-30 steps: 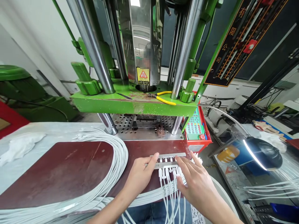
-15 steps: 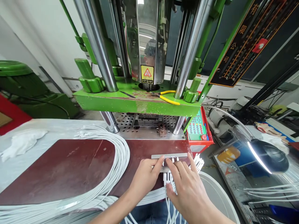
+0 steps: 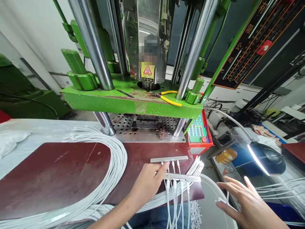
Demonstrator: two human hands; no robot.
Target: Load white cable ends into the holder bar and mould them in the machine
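Left hand [image 3: 150,178], nearer grip, seems pinched on one end of the front metal bar [image 3: 183,177], long axis running rightward from it; right hand [image 3: 246,198] well apart beyond, fingers spread, white scrap [image 3: 221,200] by the thumb.

An industrial workshop, this — a green press [image 3: 130,105] with steel columns [image 3: 91,44] and a heat-warning label [image 3: 147,72] towers beyond the worktop [image 3: 54,178], past its far edge, yellow-handled pliers [image 3: 172,102] on the machine. A red control box [image 3: 199,145] stands by the far right corner — bundled white cables [image 3: 118,160] loop toward the near edge.
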